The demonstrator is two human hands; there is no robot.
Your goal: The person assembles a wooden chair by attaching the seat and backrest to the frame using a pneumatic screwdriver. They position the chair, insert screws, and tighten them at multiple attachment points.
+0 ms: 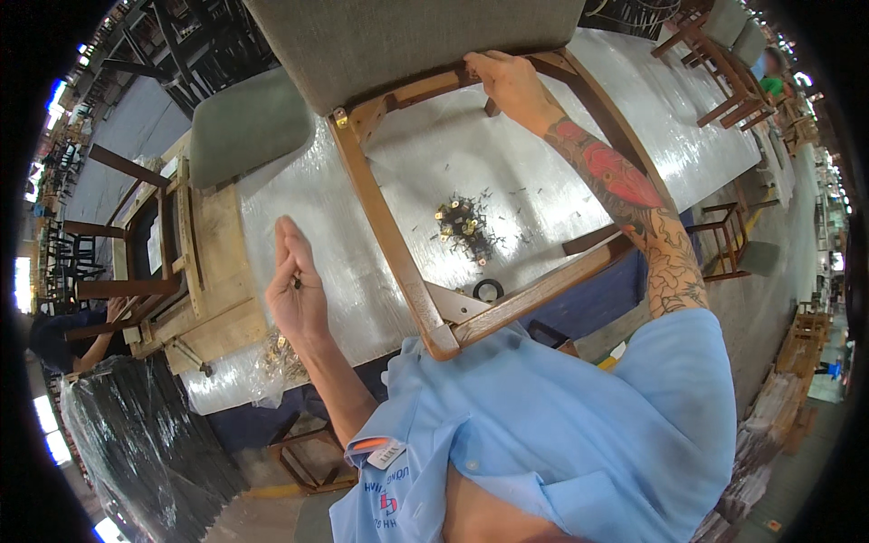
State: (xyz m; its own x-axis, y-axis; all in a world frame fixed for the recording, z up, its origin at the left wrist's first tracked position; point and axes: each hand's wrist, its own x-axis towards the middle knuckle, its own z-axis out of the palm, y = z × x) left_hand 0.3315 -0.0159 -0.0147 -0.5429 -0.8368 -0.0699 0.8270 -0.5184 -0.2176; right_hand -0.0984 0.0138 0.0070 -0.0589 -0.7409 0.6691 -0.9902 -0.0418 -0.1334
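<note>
My right hand [514, 90] grips the rear rail of a brown wooden chair frame [385, 217], its fingers bent over the rail beside the grey upholstered backrest [416, 45]. The seat opening of the frame has no cushion in it. Left of the frame, my left hand [300, 294] is raised above the table, two fingers pointing up and the others curled. A small dark piece, like a screw, shows between the curled fingers. Through the frame I see a pile of dark screws and brassy brackets [466, 226] on the table, with a black ring [487, 290] near the front rail.
Plastic film covers the worktable [670, 118]. A grey seat cushion [251, 127] lies at the back left. Another wooden chair frame [136, 262] rests on boards at the left, where a person's arm [100, 348] reaches in. More chairs [720, 77] stand at the far right.
</note>
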